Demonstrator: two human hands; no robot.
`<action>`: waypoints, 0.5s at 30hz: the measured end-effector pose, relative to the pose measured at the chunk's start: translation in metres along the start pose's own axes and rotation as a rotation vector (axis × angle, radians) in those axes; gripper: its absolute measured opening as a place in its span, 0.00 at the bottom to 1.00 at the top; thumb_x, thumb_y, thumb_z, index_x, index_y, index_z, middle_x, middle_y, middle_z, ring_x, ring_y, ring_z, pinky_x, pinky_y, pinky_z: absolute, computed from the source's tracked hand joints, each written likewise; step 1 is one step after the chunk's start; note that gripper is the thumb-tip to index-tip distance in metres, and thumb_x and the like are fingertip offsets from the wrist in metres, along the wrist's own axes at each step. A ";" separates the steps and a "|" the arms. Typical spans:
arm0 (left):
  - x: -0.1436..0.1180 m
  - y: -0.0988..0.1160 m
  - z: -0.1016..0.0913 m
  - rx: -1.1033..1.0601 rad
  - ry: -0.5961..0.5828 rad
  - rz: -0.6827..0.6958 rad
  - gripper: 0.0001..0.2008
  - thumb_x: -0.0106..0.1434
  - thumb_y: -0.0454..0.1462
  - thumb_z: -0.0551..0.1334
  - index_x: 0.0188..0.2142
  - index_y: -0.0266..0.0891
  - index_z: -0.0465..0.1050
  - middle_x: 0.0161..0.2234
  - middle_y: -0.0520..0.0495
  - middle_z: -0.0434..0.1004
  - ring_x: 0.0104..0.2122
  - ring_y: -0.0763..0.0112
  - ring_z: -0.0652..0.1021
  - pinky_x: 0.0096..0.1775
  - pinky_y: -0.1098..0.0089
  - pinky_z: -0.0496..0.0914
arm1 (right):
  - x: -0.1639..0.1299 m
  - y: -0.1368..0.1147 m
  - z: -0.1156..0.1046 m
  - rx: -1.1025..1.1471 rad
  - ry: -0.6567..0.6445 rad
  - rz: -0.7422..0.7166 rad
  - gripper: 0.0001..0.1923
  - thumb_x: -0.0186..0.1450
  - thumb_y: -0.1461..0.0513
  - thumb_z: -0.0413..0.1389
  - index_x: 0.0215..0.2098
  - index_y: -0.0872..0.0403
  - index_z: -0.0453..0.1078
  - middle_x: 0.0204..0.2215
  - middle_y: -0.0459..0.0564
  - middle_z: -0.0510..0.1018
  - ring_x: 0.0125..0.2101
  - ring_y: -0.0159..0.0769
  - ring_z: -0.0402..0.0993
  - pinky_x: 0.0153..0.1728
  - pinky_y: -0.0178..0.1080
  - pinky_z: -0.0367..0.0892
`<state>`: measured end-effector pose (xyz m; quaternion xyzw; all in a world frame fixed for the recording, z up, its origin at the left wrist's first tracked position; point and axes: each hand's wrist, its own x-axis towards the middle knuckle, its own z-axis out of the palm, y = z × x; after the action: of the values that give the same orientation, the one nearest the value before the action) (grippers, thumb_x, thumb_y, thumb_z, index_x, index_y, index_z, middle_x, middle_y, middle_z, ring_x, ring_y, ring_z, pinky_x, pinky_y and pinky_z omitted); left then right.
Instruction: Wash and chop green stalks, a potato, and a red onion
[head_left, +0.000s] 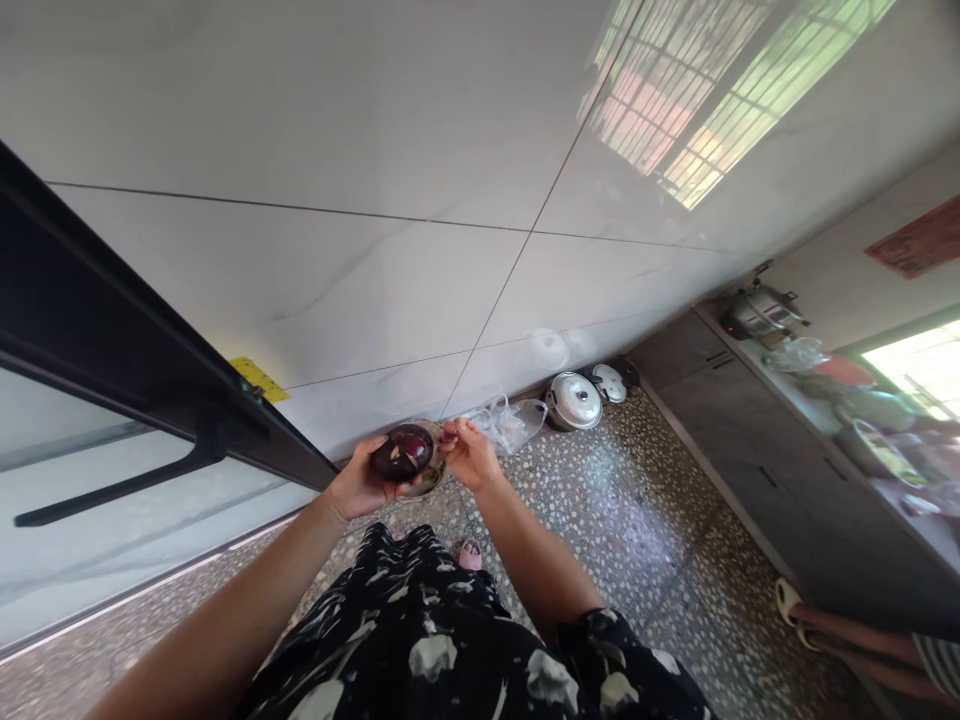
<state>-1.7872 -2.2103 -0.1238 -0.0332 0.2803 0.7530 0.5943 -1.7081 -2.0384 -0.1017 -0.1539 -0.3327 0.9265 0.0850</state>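
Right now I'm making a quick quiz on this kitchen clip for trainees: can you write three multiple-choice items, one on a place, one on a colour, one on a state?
1. Where does the lidded steel pot stand?
A. on the counter
B. on the speckled floor by the wall
C. on the person's lap

2. What colour is the round vegetable?
A. dark purple
B. bright green
C. orange

3. How is the vegetable held?
A. lying free on the floor
B. cupped in the left hand while the right hand pinches at its edge
C. gripped by both hands overhead

Answers:
1 B, it sits on the floor against the white wall tiles.
2 A, its skin is dark purple.
3 B, the left palm cradles it and the right fingers meet its rim.
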 end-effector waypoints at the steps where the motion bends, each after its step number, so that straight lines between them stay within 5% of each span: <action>1: -0.001 0.001 0.000 0.000 0.010 -0.008 0.22 0.54 0.47 0.61 0.43 0.33 0.69 0.35 0.38 0.78 0.30 0.58 0.77 0.25 0.69 0.69 | 0.001 -0.001 -0.002 0.011 0.047 -0.018 0.13 0.52 0.61 0.63 0.24 0.54 0.60 0.25 0.42 0.68 0.23 0.24 0.63 0.24 0.28 0.61; 6: -0.002 0.005 0.003 0.134 0.141 0.010 0.20 0.54 0.46 0.64 0.41 0.35 0.69 0.31 0.42 0.78 0.27 0.64 0.77 0.24 0.71 0.68 | 0.003 -0.006 -0.001 -0.354 0.162 -0.029 0.11 0.53 0.58 0.61 0.29 0.52 0.64 0.22 0.39 0.68 0.19 0.25 0.61 0.19 0.29 0.57; 11: 0.002 0.004 0.008 0.284 0.123 -0.002 0.26 0.54 0.52 0.62 0.47 0.39 0.67 0.31 0.46 0.77 0.23 0.70 0.74 0.22 0.73 0.65 | 0.003 -0.019 0.013 -1.066 -0.076 -0.123 0.15 0.50 0.58 0.65 0.35 0.53 0.74 0.25 0.41 0.71 0.24 0.26 0.64 0.26 0.30 0.60; 15: -0.002 0.007 0.016 0.485 0.134 0.052 0.33 0.49 0.49 0.68 0.52 0.40 0.64 0.34 0.46 0.76 0.26 0.69 0.74 0.24 0.73 0.65 | 0.003 -0.032 0.015 -1.279 -0.146 -0.208 0.10 0.55 0.59 0.62 0.35 0.54 0.76 0.30 0.45 0.75 0.29 0.28 0.69 0.30 0.31 0.63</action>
<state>-1.7888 -2.2061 -0.1067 0.0680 0.4922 0.6749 0.5455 -1.7137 -2.0222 -0.0713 -0.0776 -0.8366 0.5405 0.0429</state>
